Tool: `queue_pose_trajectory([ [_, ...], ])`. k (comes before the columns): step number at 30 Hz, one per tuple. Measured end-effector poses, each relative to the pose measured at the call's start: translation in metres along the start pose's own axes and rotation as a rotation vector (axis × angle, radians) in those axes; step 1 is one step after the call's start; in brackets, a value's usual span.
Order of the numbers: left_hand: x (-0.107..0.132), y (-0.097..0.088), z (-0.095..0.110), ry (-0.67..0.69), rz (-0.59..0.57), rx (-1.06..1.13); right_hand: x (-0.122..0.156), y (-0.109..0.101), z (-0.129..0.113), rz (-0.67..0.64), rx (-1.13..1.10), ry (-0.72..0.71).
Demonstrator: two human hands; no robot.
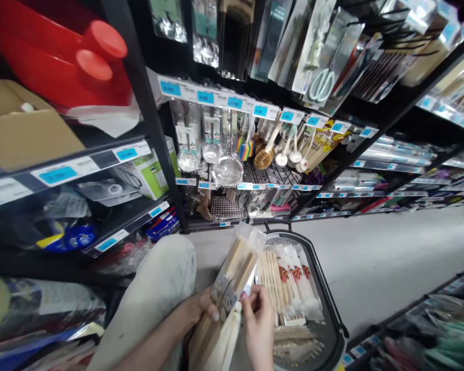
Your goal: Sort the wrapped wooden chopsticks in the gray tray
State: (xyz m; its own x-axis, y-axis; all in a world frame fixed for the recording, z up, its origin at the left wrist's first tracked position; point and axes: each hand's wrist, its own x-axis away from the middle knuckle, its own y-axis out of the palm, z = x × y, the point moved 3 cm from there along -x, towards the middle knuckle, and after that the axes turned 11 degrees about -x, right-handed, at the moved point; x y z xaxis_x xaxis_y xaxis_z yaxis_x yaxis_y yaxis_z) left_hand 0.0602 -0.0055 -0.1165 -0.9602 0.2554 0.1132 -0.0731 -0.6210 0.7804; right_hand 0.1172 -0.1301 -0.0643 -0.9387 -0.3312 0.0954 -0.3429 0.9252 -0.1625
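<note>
My left hand (204,308) is wrapped round long clear plastic packs of wooden chopsticks (232,275), its thumb lying across the front. The packs tilt up and away, above the near left side of a dark shopping basket (311,246). Beside them, my right hand (260,319) is closed with thumb and fingers pinched at the packs' right edge, near a paler pack (229,340). Inside the basket lie bundles of thin wooden sticks (270,278) and several clear packs with red printed pictures (296,273). Lower down in it is another clear pack of sticks (296,342).
Shelves with blue price tags (234,102) face me, hung with packaged scissors (321,85), ladles and brushes (265,154). Red basins (62,56) and a cardboard box (23,123) fill the left shelf. My bent knee (174,257) is beside the basket; grey floor (371,247) stretches right.
</note>
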Motion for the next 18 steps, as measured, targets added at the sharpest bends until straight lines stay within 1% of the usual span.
queue_pose_trajectory([
  [2, 0.001, -0.001, 0.002, 0.03, -0.012, 0.016, 0.001, -0.009, 0.001, 0.059, -0.166, -0.013],
  [4, 0.002, -0.001, 0.006, 0.043, -0.045, 0.031, -0.001, -0.023, 0.003, 0.108, -0.421, 0.034],
  [5, 0.003, -0.001, 0.008, 0.048, -0.069, 0.039, -0.001, -0.03, 0.004, 0.098, -0.581, 0.085],
  [6, 0.004, 0.0, 0.011, 0.053, -0.094, 0.047, -0.002, -0.036, 0.006, 0.06, -0.761, 0.143],
  [7, 0.005, 0.0, 0.014, 0.059, -0.12, 0.054, -0.003, -0.042, 0.007, -0.004, -0.959, 0.197],
  [8, 0.007, 0.001, 0.016, 0.067, -0.144, 0.06, -0.003, -0.047, 0.006, -0.096, -1.171, 0.228],
  [9, 0.009, 0.002, 0.019, 0.075, -0.168, 0.066, -0.002, -0.051, 0.004, -0.219, -1.386, 0.231],
  [11, 0.012, 0.003, 0.022, 0.088, -0.209, 0.078, 0.003, -0.058, -0.003, -0.501, -1.772, 0.164],
  [12, 0.013, 0.003, 0.023, 0.091, -0.23, 0.083, 0.006, -0.061, -0.007, -0.622, -1.904, 0.113],
  [13, 0.014, 0.003, 0.023, 0.093, -0.25, 0.09, 0.008, -0.065, -0.011, -0.692, -1.973, 0.07],
  [14, 0.015, 0.003, 0.023, 0.093, -0.266, 0.097, 0.01, -0.069, -0.013, -0.681, -1.971, 0.051],
  [15, 0.016, 0.003, 0.022, 0.094, -0.28, 0.104, 0.011, -0.073, -0.015, -0.585, -1.9, 0.053],
  [16, 0.016, 0.003, 0.022, 0.096, -0.286, 0.109, 0.01, -0.08, -0.015, -0.429, -1.771, 0.061],
  [18, 0.017, 0.001, 0.02, 0.103, -0.275, 0.116, 0.005, -0.104, -0.011, -0.068, -1.393, 0.088],
])
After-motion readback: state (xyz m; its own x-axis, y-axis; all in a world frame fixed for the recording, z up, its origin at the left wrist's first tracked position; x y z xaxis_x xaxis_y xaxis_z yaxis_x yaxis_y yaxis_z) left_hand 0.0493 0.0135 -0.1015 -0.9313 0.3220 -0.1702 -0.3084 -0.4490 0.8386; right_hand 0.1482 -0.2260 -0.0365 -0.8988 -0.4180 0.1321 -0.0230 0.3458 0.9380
